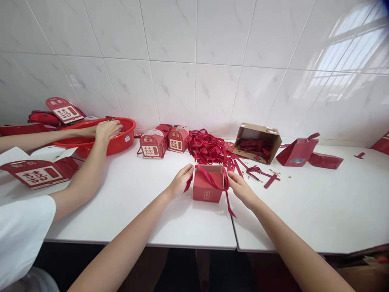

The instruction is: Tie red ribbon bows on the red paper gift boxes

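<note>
A red gift box [208,186] with an open top and pale printed lettering stands on the white table in front of me. My left hand [181,181] grips its upper left edge, thumb on top. On the opposite side, my right hand [242,188] is closed at the upper right edge, by a loop of ribbon. The dark red ribbon [209,177] slants across the box front, one tail hanging beneath the left fingers and another below the right hand. Whether the fingertips pinch ribbon along with the card is hidden.
Behind the box lies a heap of red ribbons [207,148], beside a cardboard carton [258,140]. Finished-looking boxes [152,147] stand left; a folded red box [298,152] stands right. At left, a co-worker's hands [107,127] reach into a red basin [130,132].
</note>
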Tool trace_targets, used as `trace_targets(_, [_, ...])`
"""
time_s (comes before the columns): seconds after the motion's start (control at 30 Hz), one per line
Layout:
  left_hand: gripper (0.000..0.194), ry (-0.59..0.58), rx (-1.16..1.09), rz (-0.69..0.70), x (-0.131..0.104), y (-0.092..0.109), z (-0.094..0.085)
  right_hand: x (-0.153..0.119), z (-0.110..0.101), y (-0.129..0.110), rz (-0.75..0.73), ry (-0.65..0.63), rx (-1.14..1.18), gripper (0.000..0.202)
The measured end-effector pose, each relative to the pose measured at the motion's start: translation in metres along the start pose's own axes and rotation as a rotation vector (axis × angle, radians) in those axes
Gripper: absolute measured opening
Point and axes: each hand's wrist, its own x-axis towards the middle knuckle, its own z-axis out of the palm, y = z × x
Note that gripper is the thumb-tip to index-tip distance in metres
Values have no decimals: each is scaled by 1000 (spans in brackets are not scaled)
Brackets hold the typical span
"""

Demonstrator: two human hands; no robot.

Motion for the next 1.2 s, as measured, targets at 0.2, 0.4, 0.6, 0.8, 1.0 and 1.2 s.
trace_targets(0.2, [28,7,-33,-13,-26,13,7,-11,-9,-10,40,-74,239,29])
trace_targets(0.4, [18,108,64,-14,-19,26,10,-8,-8,-18,124,-62,289,35])
trace_targets(0.6, [15,33,422,58,-17,48,8,-11,-12,-20,151,-71,242,40])
trace_targets(0.8, [2,8,696,78,-13,60,21,-8,-4,-21,153,-67,134,40])
trace_targets(1.0, [41,16,506,39,-7,38,16,-5,-5,-12,110,-15,0,38])
trace_targets(1.2, [48,226,358,-142,-15,-12,-32,-10,-61,22,235,22,-142,52])
